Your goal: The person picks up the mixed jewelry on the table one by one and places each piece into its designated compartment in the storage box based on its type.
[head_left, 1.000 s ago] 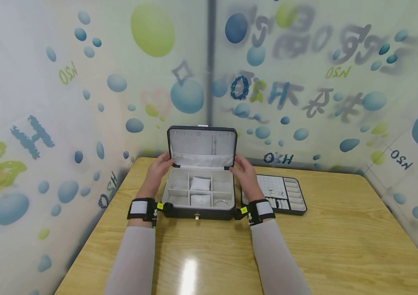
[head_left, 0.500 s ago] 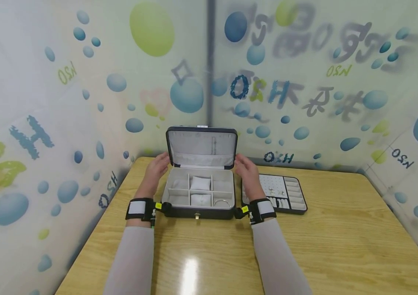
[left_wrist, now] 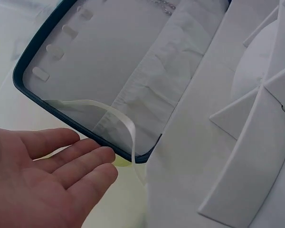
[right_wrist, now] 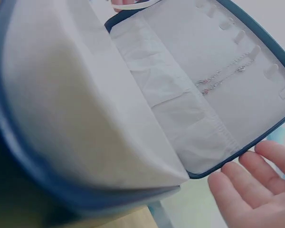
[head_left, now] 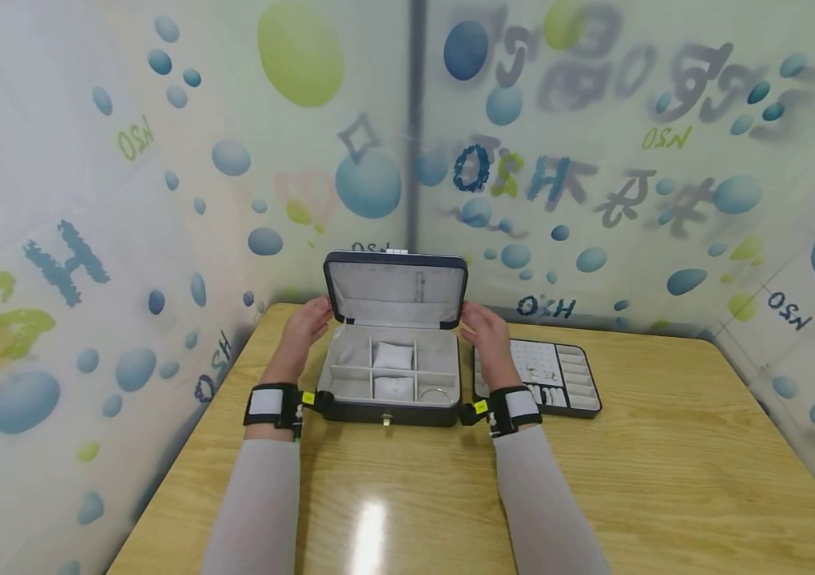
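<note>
A dark-blue jewelry box (head_left: 357, 413) stands on the table with its lid (head_left: 379, 279) raised. My left hand (head_left: 300, 335) is at the lid's left edge, fingers nearly straight and fingertips against the rim in the left wrist view. At the right edge, my right hand (head_left: 488, 343) touches the rim with extended fingers. A silver necklace (right_wrist: 223, 76) hangs inside the lid above a gathered pocket (right_wrist: 166, 90). One pale ribbon (left_wrist: 126, 121) links lid and box. The divided inside holds two white cushions (head_left: 393, 356) and a bangle (head_left: 436, 390).
To the right of the box lies a jewelry tray (head_left: 578, 412) with earrings and ring slots, partly behind my right hand. The wooden table (head_left: 666, 447) reaches back to a patterned curtain (head_left: 594, 200).
The lid's top edge has come slightly forward and down. Both hands have stayed beside it, and the right fingers have shifted from the lower corner to a bit higher on the rim.
</note>
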A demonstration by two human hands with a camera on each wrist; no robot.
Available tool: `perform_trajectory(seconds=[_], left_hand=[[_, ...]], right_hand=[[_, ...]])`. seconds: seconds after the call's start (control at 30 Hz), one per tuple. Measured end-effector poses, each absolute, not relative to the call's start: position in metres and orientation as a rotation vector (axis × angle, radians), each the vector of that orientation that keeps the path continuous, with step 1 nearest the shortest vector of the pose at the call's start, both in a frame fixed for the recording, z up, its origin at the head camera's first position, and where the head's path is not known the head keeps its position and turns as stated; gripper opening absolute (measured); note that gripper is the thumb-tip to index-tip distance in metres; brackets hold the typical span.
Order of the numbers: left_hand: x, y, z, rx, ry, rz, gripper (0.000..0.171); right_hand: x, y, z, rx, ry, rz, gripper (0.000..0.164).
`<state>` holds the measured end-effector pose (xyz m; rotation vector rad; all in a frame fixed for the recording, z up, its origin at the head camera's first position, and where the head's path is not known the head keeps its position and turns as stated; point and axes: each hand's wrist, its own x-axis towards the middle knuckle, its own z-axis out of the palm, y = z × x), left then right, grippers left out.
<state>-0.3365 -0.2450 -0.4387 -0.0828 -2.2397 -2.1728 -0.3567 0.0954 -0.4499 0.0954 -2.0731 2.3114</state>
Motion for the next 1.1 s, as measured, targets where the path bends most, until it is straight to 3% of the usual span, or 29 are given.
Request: perform_trajectory(seconds=[1.1], left_hand=[[-0.326,-0.249,-0.422,0.055,-2.419,-2.051,0.08]], right_hand=[[-0.355,0.101,-0.44,-0.002,-2.124,2.291,0.053]])
